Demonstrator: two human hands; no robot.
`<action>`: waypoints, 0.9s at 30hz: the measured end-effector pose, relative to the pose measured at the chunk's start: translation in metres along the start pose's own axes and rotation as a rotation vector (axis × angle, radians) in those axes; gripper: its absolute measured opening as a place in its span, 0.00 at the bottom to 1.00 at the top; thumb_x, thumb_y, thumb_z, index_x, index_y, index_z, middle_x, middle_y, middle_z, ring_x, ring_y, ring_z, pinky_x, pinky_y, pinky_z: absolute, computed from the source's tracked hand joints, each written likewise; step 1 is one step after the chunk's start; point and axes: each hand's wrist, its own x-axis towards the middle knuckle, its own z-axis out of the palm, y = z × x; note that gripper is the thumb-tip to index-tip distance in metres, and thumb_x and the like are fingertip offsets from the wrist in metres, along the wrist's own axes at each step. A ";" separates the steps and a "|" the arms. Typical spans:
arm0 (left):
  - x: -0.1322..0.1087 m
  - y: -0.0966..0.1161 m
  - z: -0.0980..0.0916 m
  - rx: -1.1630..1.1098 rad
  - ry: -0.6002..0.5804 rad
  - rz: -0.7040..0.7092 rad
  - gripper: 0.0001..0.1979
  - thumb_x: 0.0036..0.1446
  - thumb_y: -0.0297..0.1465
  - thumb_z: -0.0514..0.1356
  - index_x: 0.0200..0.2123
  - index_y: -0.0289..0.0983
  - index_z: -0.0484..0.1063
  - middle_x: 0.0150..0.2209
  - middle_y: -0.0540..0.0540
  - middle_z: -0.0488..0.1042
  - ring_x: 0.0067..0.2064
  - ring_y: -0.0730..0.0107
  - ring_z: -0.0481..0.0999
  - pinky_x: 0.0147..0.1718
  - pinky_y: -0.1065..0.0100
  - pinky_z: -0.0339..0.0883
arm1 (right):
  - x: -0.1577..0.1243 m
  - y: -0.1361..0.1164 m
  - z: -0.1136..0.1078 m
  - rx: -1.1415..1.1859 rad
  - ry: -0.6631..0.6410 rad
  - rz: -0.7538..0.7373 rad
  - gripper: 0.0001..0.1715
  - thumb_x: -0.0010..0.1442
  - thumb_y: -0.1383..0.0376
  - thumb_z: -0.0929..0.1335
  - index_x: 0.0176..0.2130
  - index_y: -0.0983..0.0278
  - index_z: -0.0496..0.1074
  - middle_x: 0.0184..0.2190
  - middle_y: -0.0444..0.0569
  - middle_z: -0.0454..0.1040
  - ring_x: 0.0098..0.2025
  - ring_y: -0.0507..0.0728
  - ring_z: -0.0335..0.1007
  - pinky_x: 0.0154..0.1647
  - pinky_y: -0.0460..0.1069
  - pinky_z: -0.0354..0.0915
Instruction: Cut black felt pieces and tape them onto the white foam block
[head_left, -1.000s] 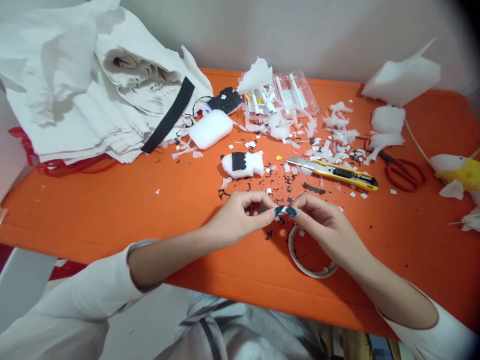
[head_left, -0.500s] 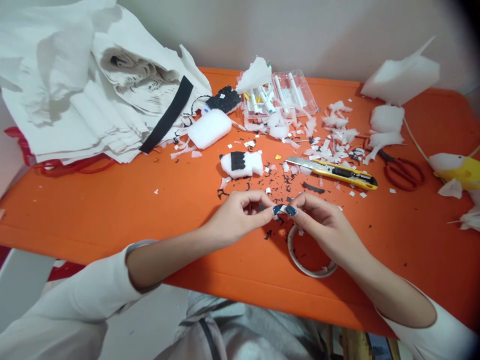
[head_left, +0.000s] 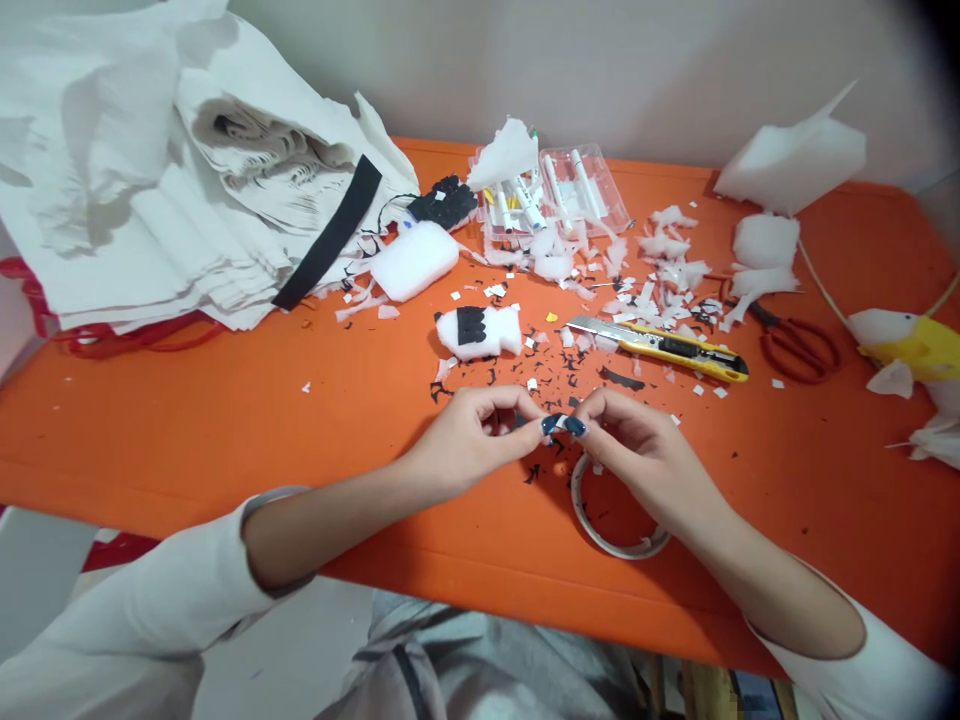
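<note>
We're right on the tiny scrap (head_left: 562,422), a pale sliver pinched just above the far edge of the tape ring (head_left: 621,551), and it is too small for us to tell more about it. The left hand (head_left: 466,440) and the right hand (head_left: 646,452) are together, dark-painted fingertips meeting, each nipped onto its own end of the scrap. Over the last second almost nothing has changed: same pinch, same spot over the ring, only our view has drifted a touch. We read that as fine fingertip work still going on, with nothing let go. The right wrist crosses the ring's right side. Beyond the ring black snippets are strewn over the orange table (head_left: 225,420), and further back lies a white foam piece with a black band (head_left: 480,332). Beyond the ring and to the right lie the yellow utility knife (head_left: 660,347) and, further right, the red scissors (head_left: 799,345). Far beyond it to the left is a stack of white sheets (head_left: 150,200).
</note>
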 end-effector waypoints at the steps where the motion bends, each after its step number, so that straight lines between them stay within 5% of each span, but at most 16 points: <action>1: 0.000 0.000 0.000 -0.005 0.000 0.000 0.11 0.56 0.36 0.61 0.28 0.34 0.71 0.27 0.49 0.70 0.27 0.76 0.64 0.27 0.72 0.58 | 0.000 0.000 0.000 -0.005 0.007 -0.001 0.14 0.62 0.55 0.67 0.31 0.63 0.68 0.25 0.42 0.68 0.27 0.50 0.68 0.29 0.44 0.64; 27: -0.002 -0.004 -0.003 0.152 -0.044 0.133 0.08 0.61 0.34 0.56 0.36 0.37 0.71 0.33 0.49 0.69 0.31 0.74 0.66 0.30 0.71 0.58 | 0.000 0.002 0.000 -0.003 -0.022 -0.002 0.15 0.63 0.54 0.67 0.31 0.62 0.66 0.25 0.41 0.66 0.28 0.52 0.71 0.30 0.46 0.62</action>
